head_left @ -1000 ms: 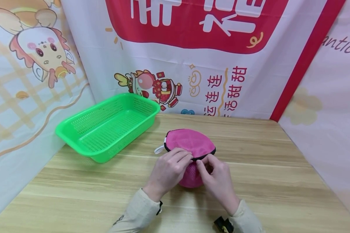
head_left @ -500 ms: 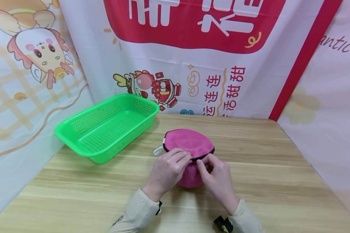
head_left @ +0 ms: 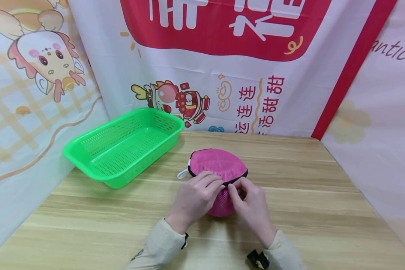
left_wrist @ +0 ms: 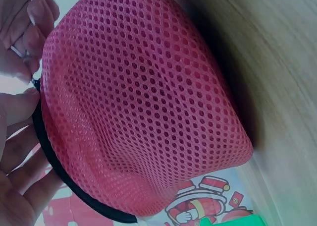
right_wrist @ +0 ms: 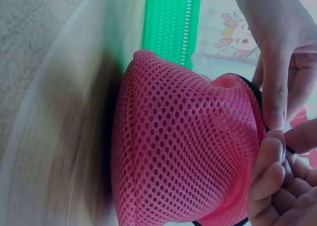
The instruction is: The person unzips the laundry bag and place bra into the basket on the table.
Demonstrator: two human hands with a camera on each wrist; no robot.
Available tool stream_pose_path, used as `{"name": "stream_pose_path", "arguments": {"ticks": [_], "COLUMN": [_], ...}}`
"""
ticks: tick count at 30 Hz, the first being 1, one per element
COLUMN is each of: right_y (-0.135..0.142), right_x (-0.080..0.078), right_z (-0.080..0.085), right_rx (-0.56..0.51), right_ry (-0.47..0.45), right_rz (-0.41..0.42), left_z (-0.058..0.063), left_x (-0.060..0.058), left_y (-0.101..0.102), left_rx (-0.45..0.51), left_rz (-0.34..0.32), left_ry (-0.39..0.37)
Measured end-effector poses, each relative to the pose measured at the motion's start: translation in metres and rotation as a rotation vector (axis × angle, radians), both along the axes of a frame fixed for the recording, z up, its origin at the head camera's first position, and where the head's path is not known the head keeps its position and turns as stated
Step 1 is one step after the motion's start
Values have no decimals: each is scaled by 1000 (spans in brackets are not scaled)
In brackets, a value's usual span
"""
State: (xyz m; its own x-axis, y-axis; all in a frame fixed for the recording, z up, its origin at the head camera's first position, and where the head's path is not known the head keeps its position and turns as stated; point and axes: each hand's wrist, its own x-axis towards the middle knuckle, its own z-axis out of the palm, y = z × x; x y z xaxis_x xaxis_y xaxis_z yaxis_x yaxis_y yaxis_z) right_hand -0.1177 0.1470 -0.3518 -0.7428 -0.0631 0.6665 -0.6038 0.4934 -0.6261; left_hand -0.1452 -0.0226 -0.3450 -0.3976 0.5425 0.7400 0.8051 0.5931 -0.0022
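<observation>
A pink mesh laundry bag (head_left: 219, 163) with a black zipper (left_wrist: 52, 159) stands on the table, bulging at its lower part. From its left end sticks out a white loop (head_left: 183, 173). My left hand (head_left: 195, 197) pinches the zippered edge from the left, thumb on the near side and fingers behind it, as the left wrist view shows. Right beside it, my right hand (head_left: 251, 202) pinches the same edge between thumb and forefinger, its other fingers curled. In the right wrist view the fingertips of both hands nearly meet at the zipper. What fills the bag is hidden.
A green perforated plastic basket (head_left: 125, 150) stands at the back left of the wooden table (head_left: 307, 210). Printed cloths hang behind the table and along both sides. A black strap piece (head_left: 258, 259) shows at the right sleeve.
</observation>
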Motion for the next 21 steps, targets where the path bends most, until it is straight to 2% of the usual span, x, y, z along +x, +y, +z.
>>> {"name": "stream_pose_path", "arguments": {"ticks": [10,16,21], "right_y": [-3,-3,-3], "right_x": [0,-1,0], "right_z": [-1,-2,-2], "right_rx": [43,28,29], "right_ry": [46,61,37], "right_rz": [44,48,39], "left_z": [-3,-2,-2], "left_x": [-1,0,-1], "left_y": [4,3,3], "left_rx": [19,6,-2], "left_rz": [-39,-32,-22], "left_ry": [33,5,23]}}
